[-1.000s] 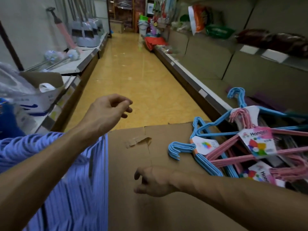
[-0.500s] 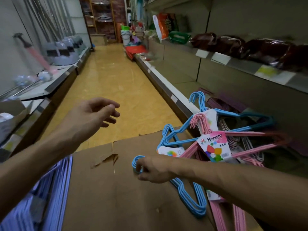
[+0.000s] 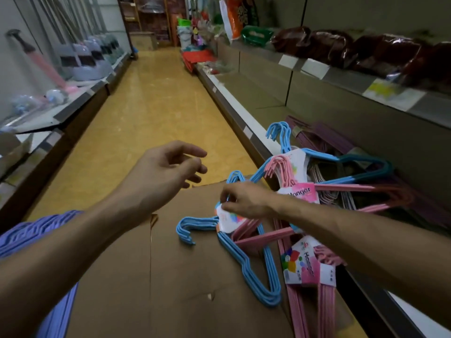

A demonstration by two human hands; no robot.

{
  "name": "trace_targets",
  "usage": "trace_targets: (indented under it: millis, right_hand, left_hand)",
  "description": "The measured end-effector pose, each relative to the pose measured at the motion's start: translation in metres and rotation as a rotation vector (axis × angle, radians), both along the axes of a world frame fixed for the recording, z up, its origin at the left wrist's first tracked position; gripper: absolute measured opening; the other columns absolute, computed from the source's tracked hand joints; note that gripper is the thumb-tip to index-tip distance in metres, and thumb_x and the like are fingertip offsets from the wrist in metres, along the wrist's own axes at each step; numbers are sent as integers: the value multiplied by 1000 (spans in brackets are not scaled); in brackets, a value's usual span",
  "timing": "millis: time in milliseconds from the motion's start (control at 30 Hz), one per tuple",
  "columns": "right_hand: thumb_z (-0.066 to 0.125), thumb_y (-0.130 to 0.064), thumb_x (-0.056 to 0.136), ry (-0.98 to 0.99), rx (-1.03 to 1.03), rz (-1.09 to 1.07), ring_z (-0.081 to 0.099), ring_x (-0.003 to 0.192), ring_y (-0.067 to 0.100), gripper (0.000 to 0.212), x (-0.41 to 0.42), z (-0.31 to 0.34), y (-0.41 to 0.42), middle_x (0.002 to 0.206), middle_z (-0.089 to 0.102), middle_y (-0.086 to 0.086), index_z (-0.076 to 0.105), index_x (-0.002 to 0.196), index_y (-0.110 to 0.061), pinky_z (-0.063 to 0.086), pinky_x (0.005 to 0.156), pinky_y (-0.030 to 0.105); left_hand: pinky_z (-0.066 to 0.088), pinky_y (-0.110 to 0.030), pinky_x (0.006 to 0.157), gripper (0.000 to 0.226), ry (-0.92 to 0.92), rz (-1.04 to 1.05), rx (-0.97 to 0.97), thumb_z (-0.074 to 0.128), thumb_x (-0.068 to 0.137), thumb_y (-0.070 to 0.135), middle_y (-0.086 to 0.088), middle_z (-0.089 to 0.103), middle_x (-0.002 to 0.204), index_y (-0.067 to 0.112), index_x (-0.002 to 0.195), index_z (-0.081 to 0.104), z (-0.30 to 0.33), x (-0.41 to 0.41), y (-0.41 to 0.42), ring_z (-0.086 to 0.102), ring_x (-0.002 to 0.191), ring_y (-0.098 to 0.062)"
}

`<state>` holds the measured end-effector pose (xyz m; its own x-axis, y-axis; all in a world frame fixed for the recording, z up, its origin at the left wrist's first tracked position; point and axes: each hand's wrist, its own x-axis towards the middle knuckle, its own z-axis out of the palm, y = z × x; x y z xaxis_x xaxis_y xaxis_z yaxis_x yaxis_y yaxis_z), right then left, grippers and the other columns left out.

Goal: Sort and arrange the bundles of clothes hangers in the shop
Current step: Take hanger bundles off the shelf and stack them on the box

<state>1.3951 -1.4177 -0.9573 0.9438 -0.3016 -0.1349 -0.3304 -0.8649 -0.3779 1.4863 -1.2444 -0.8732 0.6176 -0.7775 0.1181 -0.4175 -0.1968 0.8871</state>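
A blue hanger bundle [image 3: 246, 262] lies on the brown cardboard [image 3: 170, 276], its hooks pointing left. My right hand [image 3: 244, 200] pinches it at the neck, by its paper label. My left hand [image 3: 166, 172] hovers above the cardboard's far edge, fingers loosely curled, holding nothing. Pink hanger bundles [image 3: 307, 272] with "Hanger" labels lie to the right of the blue one. More pink and blue bundles [image 3: 317, 167] are heaped on the low shelf at right. A purple hanger bundle [image 3: 36, 230] lies at the left under my left forearm.
A yellow aisle floor [image 3: 156, 113] runs ahead between two shelf rows. Left shelves hold dustpans [image 3: 85, 62] and mops. The upper right shelf carries dark red bagged goods [image 3: 366, 50]. Purple hangers [image 3: 324, 135] lean at the back of the low right shelf.
My right hand has reached right and taken hold of the blue bundle near its label. My left hand stays raised and empty. The view has turned right toward the shelf.
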Motion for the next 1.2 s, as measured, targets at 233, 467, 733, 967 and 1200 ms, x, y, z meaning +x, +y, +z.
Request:
trace_targets:
  millis: [233,467,733,967,1200]
  right_hand:
    - [54,-30,95,6,-231,-209,61,95,25,21,-65,10,-64,108,68,8,62,107,-14,52,83,41]
    - [60,-54,88,294,-429,-447,47,120,34,55,-134,9,-121,129,48,9,46,128,-19,41,95,45]
    - [49,-22,95,367,-689,-431,45,124,31,39,-137,-8,-127,132,47,11,45,134,-20,44,94,48]
    - [46,-38,94,293,-651,-369,53,104,32,32,-151,2,-117,116,54,12,49,116,-15,42,79,46]
    - [46,-32,90,166,-533,-315,52,59,23,15,-170,23,-125,69,54,2,42,101,-22,37,59,35]
  left_hand:
    - [58,-35,82,18,81,8,26,54,99,19,5,74,91,23,113,65,-20,10,-43,72,86,-13]
    - [58,-39,83,18,71,-128,94,53,98,17,2,74,94,23,111,64,-46,-18,-92,71,90,-18]
    - [58,-35,81,15,83,-221,126,57,98,20,3,71,98,20,110,65,-57,-48,-136,69,87,-14]
    - [55,-31,74,15,76,-194,209,56,99,18,-1,69,102,18,109,66,-74,-40,-142,67,87,-15]
    - [52,-28,70,16,64,-222,254,55,100,21,-2,68,105,17,112,65,-74,-39,-144,67,89,-17]
